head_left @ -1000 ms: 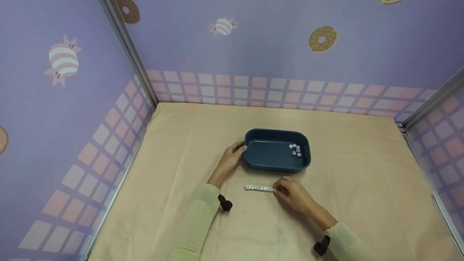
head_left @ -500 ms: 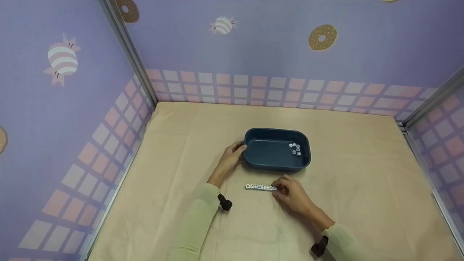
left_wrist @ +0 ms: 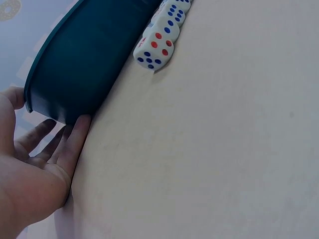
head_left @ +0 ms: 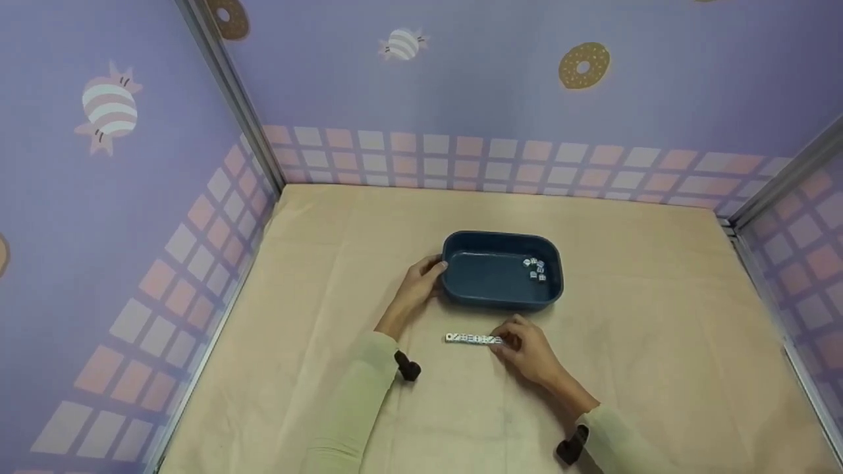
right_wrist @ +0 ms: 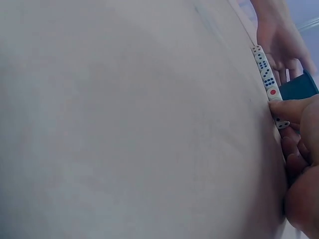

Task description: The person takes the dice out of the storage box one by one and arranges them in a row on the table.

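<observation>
A row of white dice lies on the cloth in front of a dark blue rectangular tub. My right hand pinches the die at the row's right end; in the right wrist view the thumb crosses the row and the other fingers are behind it. My left hand holds the tub's left end, thumb at the rim and fingers against the outer wall, as the left wrist view also shows. Several loose dice are inside the tub, toward its right side.
A beige cloth covers the tabletop. Purple printed panels stand at the back and sides, joined by metal posts. A dark wrist device sits at the right sleeve, and a similar one at the left.
The right hand has shifted slightly left, and the end die now sits in against the row. The left hand keeps its place on the tub.
</observation>
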